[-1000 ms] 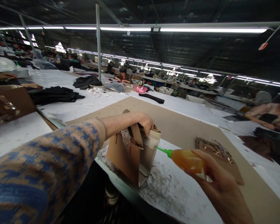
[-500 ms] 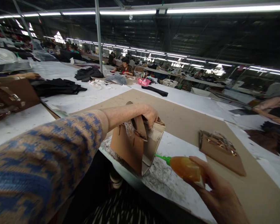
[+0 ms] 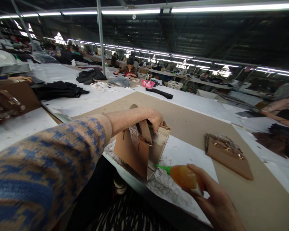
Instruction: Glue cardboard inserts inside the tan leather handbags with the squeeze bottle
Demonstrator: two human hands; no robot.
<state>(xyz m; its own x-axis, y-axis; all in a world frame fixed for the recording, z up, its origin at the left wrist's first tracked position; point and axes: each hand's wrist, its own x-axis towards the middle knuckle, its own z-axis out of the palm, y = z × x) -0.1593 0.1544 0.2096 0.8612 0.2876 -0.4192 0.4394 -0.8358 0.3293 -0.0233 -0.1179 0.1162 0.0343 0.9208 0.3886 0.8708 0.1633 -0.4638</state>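
A tan handbag (image 3: 130,152) stands tilted at the table's near edge, its side facing right, with clear plastic wrap on its front. My left hand (image 3: 156,120) reaches over the bag and grips its upper edge; the fingertips are partly hidden inside. In my right hand (image 3: 207,189) is a glue bottle (image 3: 183,175) of amber liquid with a green nozzle. The nozzle tip points left and lies at the lower side edge of the bag; whether it touches cannot be made out.
Another brown handbag (image 3: 228,155) lies flat on the right, and more brown bags (image 3: 9,102) stand at the left. Black cloth pieces (image 3: 57,89) and a pink basket (image 3: 148,84) lie farther back. A co-worker (image 3: 128,69) sits across the table; another person's arm (image 3: 279,117) shows at far right.
My right hand has moved the glue bottle left and slightly down, along the bag's side edge. My left hand and the bag have hardly moved.
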